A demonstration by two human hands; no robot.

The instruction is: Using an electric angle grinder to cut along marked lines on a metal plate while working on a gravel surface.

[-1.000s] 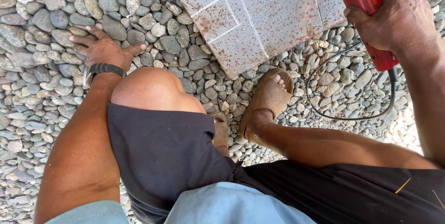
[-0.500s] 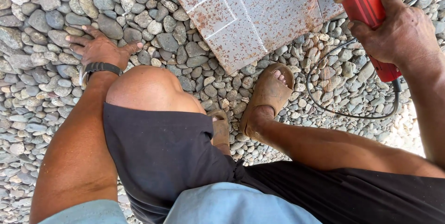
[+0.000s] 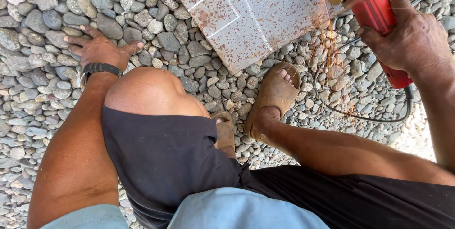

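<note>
Underfoot everywhere: grey river pebbles [image 3: 42,110]. Rusty grey metal sheet [image 3: 265,16] with chalk lines, flat on stones at top, near corner just beyond sandalled foot [image 3: 272,98]. Red angle grinder [image 3: 374,16] at sheet's right edge, disc touching metal, orange sparks [image 3: 332,53] falling; black cord [image 3: 365,115] looping over stones. Right hand [image 3: 412,39] wrapped tight round grinder body. Left hand [image 3: 99,49] splayed flat on pebbles, holding nothing, black wristwatch [image 3: 99,68] on wrist.

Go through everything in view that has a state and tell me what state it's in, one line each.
Angle grinder: gripped, disc at the plate's edge, sparks flying.
Metal plate: flat on pebbles, rusty, marked with white lines.
Right hand: closed around the grinder.
Left hand: spread flat on pebbles.
Cord: slack, looping over pebbles.
</note>
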